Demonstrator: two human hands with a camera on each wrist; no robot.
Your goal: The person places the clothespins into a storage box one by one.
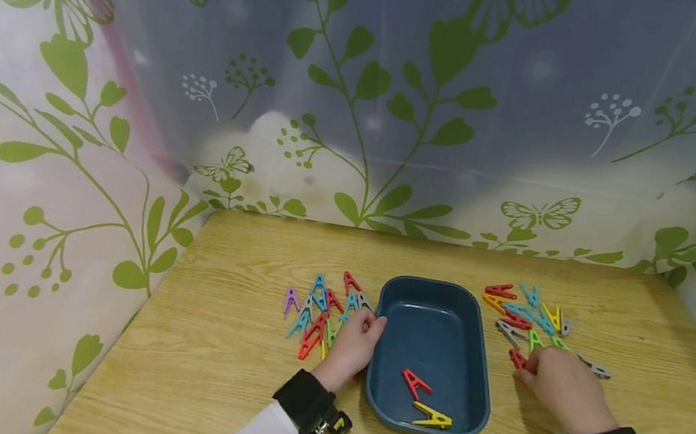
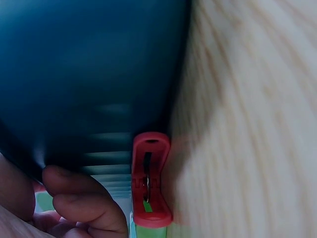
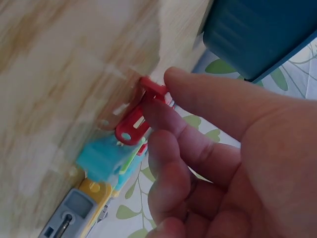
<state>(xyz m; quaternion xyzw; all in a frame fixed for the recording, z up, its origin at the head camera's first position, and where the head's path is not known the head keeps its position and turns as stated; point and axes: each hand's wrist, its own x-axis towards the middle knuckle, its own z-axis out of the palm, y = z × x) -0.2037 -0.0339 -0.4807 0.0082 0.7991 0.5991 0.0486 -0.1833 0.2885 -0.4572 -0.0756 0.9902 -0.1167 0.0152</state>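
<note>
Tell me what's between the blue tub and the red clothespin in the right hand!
The head view shows only bare wooden table between the blue tub and the red clothespin in the right hand.

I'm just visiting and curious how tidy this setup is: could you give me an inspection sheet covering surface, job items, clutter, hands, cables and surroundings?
Surface: wood-grain tabletop, with a bright reflection near the front.
Job's things: blue bin holding a red clip and a yellow clip; mixed-colour left pile and right pile of clips beside it.
Clutter: nothing seen.
Left hand: grips the bin's left rim.
Right hand: pinches another red clip by the right pile.
Cables: nothing seen.
Surroundings: curtain with green leaves and butterflies; black wristbands on both wrists.
</note>
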